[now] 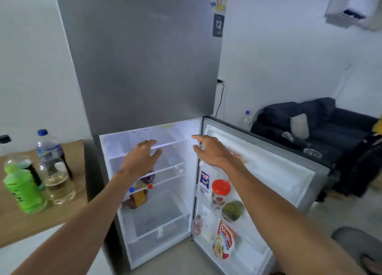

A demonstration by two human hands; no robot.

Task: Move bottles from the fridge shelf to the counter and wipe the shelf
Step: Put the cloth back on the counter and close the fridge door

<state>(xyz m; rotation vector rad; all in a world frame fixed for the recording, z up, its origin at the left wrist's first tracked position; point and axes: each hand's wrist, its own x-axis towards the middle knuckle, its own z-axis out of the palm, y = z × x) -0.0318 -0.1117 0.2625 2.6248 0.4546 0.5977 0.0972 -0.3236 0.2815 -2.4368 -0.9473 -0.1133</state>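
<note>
The lower fridge compartment is open and lit. My left hand [142,153] rests flat on the front edge of the top glass shelf [171,143], fingers spread, holding nothing. My right hand [208,150] hovers open by the fridge's right wall near the door hinge. Lower down, behind my left forearm, bottles [140,196] with a red and a blue cap lie on a shelf. On the wooden counter [68,210] to the left stand a green bottle [22,190], a clear bottle [56,181] and a blue-capped bottle [46,144].
The open fridge door [268,171] swings to the right; its racks hold a red-lidded jar [220,192], a carton and snack packets. A dark sofa [320,126] stands behind the door. The grey freezer door [144,57] above is closed.
</note>
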